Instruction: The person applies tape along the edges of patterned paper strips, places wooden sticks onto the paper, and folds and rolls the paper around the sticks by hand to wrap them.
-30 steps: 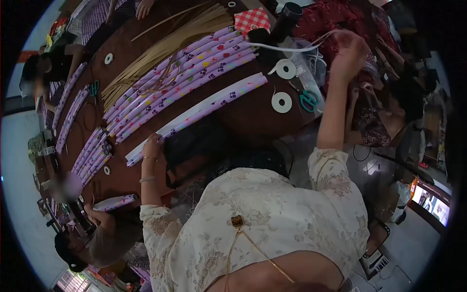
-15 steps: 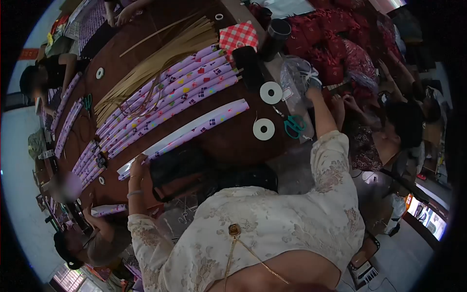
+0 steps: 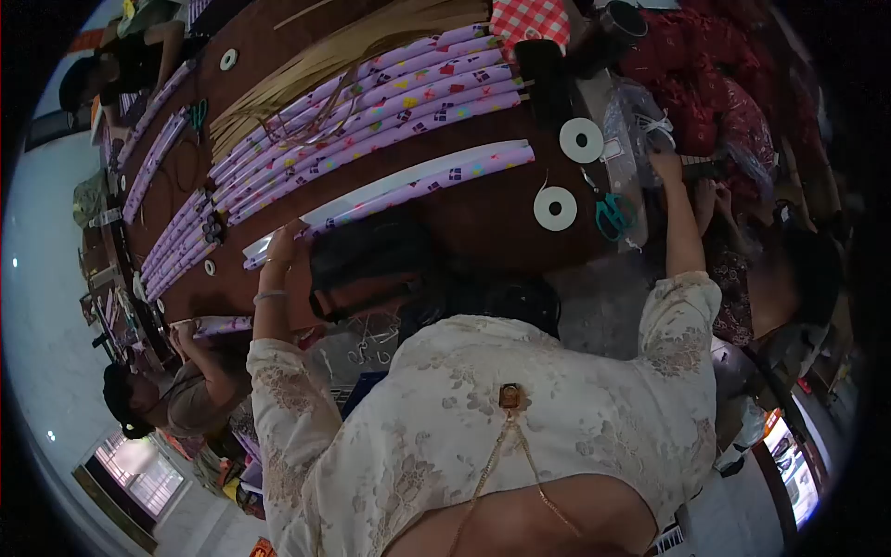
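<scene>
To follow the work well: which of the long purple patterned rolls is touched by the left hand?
The left hand touches the roll lying apart, beside the black bag, a broad white strip along it; the rolls beyond lie bundled.

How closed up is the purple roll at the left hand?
Partly open: the purple roll at the left hand shows a long white strip, unlike the neighbouring rolls.

Through my feed, a pale wall (image 3: 46, 306) curves up the left side, bluish in the dim light and dotted with small bright spots, with a barred window (image 3: 153, 478) glowing at lower left. I see a broad, dark reddish-brown table (image 3: 445, 227) across the middle and grey floor (image 3: 589, 311) beside it, while a bright opening (image 3: 794, 473) shows at lower right.
</scene>
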`<state>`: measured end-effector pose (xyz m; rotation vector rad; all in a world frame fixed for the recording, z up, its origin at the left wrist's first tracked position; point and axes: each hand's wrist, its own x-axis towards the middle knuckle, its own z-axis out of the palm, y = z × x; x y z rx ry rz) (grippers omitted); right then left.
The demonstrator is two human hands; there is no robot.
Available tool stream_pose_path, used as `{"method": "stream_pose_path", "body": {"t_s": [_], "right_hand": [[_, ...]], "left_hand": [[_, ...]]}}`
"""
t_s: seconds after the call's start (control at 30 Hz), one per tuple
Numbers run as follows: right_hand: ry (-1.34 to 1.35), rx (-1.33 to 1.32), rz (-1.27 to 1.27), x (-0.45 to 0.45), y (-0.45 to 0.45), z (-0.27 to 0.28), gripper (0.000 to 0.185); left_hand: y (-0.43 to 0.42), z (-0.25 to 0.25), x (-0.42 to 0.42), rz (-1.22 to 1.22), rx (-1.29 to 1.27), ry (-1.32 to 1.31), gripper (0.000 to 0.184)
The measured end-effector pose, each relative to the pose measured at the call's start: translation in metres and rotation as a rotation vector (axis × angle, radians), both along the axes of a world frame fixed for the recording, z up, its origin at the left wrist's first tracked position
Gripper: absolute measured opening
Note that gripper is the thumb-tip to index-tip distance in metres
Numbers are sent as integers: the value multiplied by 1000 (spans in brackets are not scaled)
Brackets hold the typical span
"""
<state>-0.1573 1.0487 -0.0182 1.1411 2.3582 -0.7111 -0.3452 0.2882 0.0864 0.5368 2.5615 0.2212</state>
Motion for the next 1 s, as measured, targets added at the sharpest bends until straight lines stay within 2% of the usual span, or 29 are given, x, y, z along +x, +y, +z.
{"method": "stream_pose_path", "body": {"t_s": [0.03,0.07,0.1,0.13,0.23,0.27,0.33,0.37,0.43,0.47,0.57,0.67,0.73,0.8,0.87,0.9,0.97,1.0], "right_hand": [[77,85,50,14,11,-27,46],[77,92,54,23,11,-34,46],[197,193,59,29,10,-37,44],[318,294,64,31,5,-32,42],[455,456,62,22,-27,6,33],[460,456,73,16,-46,22,33],[706,384,180,2,-88,55,25],[633,335,220,-5,-112,73,21],[804,258,324,-18,-163,89,19],[772,173,391,-24,-190,102,19],[714,83,479,-46,-253,113,18],[783,-11,541,-76,-305,119,17],[922,-102,590,-102,-340,120,16],[876,-64,623,-130,-374,120,17],[990,26,803,-162,-404,117,19],[998,28,802,-175,-421,117,19],[1087,242,875,-204,-449,121,23],[1047,225,834,-217,-460,118,24]], "left_hand": [[-3,-3,1,6,4,-1,25],[-6,-6,1,-19,43,24,25],[-8,-7,3,-45,84,51,24],[-3,-5,7,-1,14,55,23],[-4,-6,12,-5,37,104,26],[-10,-14,9,-19,64,83,27],[-13,-16,12,-9,64,122,27],[-11,-16,15,-10,60,158,27],[-6,-12,20,-28,67,217,28],[-6,-13,20,-35,69,214,27],[-3,-7,31,-29,58,241,24],[-18,-34,31,-66,205,335,23],[-12,-26,35,-43,267,359,23],[-16,-33,34,-49,337,406,23],[-12,-21,40,-41,440,461,21],[-14,-23,38,-61,441,458,21],[-20,-35,34,-92,474,500,21],[-22,-36,34,-102,478,503,21]]}}
